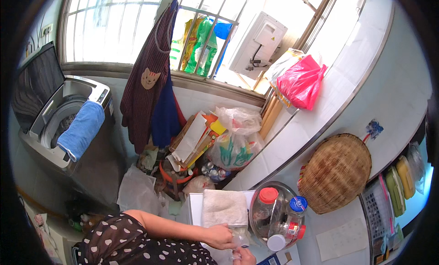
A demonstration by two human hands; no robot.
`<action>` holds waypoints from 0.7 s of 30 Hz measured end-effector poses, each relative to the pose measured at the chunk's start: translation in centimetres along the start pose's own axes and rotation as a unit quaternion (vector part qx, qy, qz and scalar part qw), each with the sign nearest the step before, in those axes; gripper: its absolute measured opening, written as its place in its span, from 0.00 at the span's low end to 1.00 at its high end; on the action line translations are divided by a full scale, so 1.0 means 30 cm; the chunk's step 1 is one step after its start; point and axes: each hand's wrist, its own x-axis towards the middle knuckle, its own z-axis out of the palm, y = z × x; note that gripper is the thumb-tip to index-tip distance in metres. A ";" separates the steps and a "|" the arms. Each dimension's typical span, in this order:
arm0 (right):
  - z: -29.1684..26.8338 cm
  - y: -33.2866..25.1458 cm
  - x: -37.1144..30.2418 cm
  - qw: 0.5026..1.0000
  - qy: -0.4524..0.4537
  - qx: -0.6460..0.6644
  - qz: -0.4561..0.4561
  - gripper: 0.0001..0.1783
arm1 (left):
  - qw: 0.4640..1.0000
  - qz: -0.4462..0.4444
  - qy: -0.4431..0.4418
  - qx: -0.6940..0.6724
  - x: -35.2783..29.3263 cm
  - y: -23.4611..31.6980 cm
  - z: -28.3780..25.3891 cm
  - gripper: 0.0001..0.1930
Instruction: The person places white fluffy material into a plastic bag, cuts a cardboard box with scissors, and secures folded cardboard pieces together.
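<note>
The left hand (221,237) has its fingers clamped on a clear plastic item (241,240), whose exact kind I cannot tell; the right hand (245,256), at its 5 o'clock, pinches its lower end, thumb and finger together. From the hands, a folded cream towel (224,208) lies at 12 o'clock. At 2 o'clock stands a rounded basin (252,219) holding clear containers: a red-lidded jar (268,196) at its 11, a blue-lidded jar (298,204) at its 2, a red-capped bottle (295,229) at its 4 and a white-lidded container (276,242) at its 6. Farther off, at 11 o'clock, an orange bucket (179,178) sits below cardboard pieces (190,139), beside a clear bag of cans (215,171). At 10 o'clock, the open washing machine (98,89) has a blue cloth (82,130) draped over its rim.
</note>
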 end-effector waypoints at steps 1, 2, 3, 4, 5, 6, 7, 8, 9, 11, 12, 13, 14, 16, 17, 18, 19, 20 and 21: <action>-0.012 -0.007 0.000 1.000 0.009 -0.007 -0.019 0.13 | 0.999 -0.025 -0.011 -0.019 0.000 -0.001 0.003 0.23; -0.036 0.001 0.000 0.999 0.034 -0.016 -0.021 0.12 | 0.998 -0.049 -0.022 -0.039 -0.003 -0.005 0.014 0.24; -0.071 0.019 0.002 0.998 0.060 -0.026 -0.023 0.11 | 0.995 -0.074 -0.032 -0.058 -0.001 -0.010 0.024 0.25; -0.093 0.025 -0.001 0.996 0.084 -0.032 -0.026 0.11 | 0.988 -0.083 -0.048 -0.119 -0.001 -0.018 0.031 0.24; -0.112 -0.001 0.001 0.995 0.090 -0.003 -0.032 0.11 | 0.977 -0.091 -0.063 -0.181 0.002 -0.031 0.038 0.23; -0.109 0.018 -0.009 0.997 0.050 0.020 -0.049 0.11 | 0.962 -0.099 -0.078 -0.241 0.007 -0.046 0.045 0.22; -0.107 0.032 -0.027 0.997 0.010 0.043 -0.068 0.11 | 0.935 -0.078 -0.079 -0.337 0.007 -0.064 0.058 0.21; -0.106 0.044 -0.035 0.994 -0.030 0.065 -0.086 0.12 | 0.898 -0.056 -0.079 -0.429 0.006 -0.085 0.071 0.20; -0.097 0.053 -0.029 0.991 -0.088 0.072 -0.067 0.11 | 0.852 -0.031 -0.078 -0.517 0.004 -0.100 0.077 0.19; -0.063 -0.010 0.001 0.973 -0.207 0.097 -0.021 0.11 | 0.827 -0.059 -0.097 -0.551 -0.016 -0.112 0.068 0.14; -0.052 -0.023 0.001 0.959 -0.262 0.110 0.007 0.10 | 0.812 -0.071 -0.111 -0.568 -0.020 -0.115 0.060 0.12; -0.010 0.023 0.026 0.972 -0.228 0.025 -0.053 0.09 | 0.790 -0.062 -0.100 -0.602 -0.025 -0.116 0.072 0.10; 0.036 0.087 0.032 0.974 -0.196 -0.059 -0.101 0.09 | 0.830 -0.016 -0.089 -0.550 -0.015 -0.160 0.125 0.09; 0.005 0.085 0.005 0.966 -0.259 -0.009 -0.022 0.15 | 0.849 -0.022 -0.074 -0.523 -0.039 -0.165 0.087 0.07; -0.012 0.053 0.031 0.977 -0.206 0.063 -0.007 0.14 | 0.867 -0.054 -0.092 -0.487 -0.053 -0.165 0.044 0.08; -0.028 0.031 0.049 0.979 -0.147 0.138 0.005 0.13 | 0.877 -0.081 -0.119 -0.458 -0.056 -0.162 0.017 0.10; -0.036 0.020 0.058 0.985 -0.077 0.153 0.025 0.12 | 0.881 -0.097 -0.142 -0.441 -0.052 -0.157 -0.006 0.13; -0.036 0.010 0.087 0.977 -0.048 0.202 0.039 0.12 | 0.867 -0.095 -0.133 -0.470 -0.061 -0.151 -0.021 0.12; -0.018 0.011 0.094 0.975 -0.038 0.217 0.029 0.12 | 0.876 -0.094 -0.138 -0.453 -0.072 -0.130 -0.013 0.10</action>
